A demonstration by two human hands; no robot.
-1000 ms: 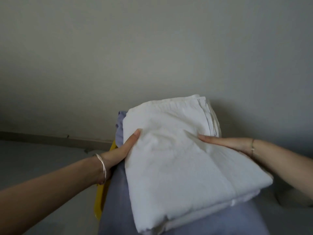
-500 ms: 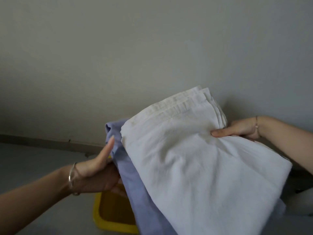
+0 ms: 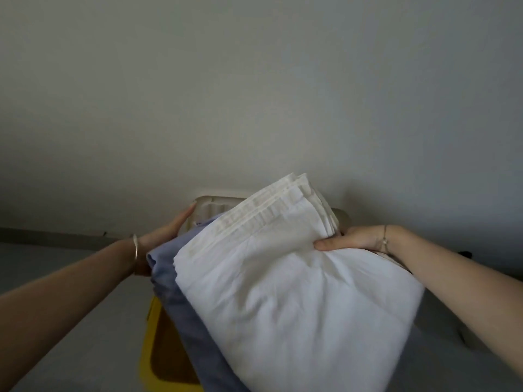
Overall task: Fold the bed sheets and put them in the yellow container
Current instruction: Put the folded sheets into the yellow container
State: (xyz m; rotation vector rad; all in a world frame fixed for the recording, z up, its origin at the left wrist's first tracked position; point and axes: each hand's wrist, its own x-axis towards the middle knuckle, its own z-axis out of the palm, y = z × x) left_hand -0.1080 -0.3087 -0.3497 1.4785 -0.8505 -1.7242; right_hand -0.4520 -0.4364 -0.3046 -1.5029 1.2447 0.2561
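Observation:
A folded white bed sheet (image 3: 288,284) lies on top of a folded lilac-blue sheet (image 3: 181,295), both tilted and held in the air. My right hand (image 3: 351,240) grips the white sheet's right edge, thumb on top. My left hand (image 3: 167,232) reaches out with straight fingers along the stack's left side, touching a cream plastic lid (image 3: 215,206) behind it. The yellow container (image 3: 150,343) stands open on the floor below the sheets, mostly hidden by them.
A plain grey wall fills the upper view, with a skirting board (image 3: 51,234) along its foot. Grey floor lies to the left of the container. A pale object (image 3: 441,321) sits low at the right.
The stack has tilted up and shifted right. My left hand let go of the sheets' left side and reached forward to the cream lid. More of the yellow container shows.

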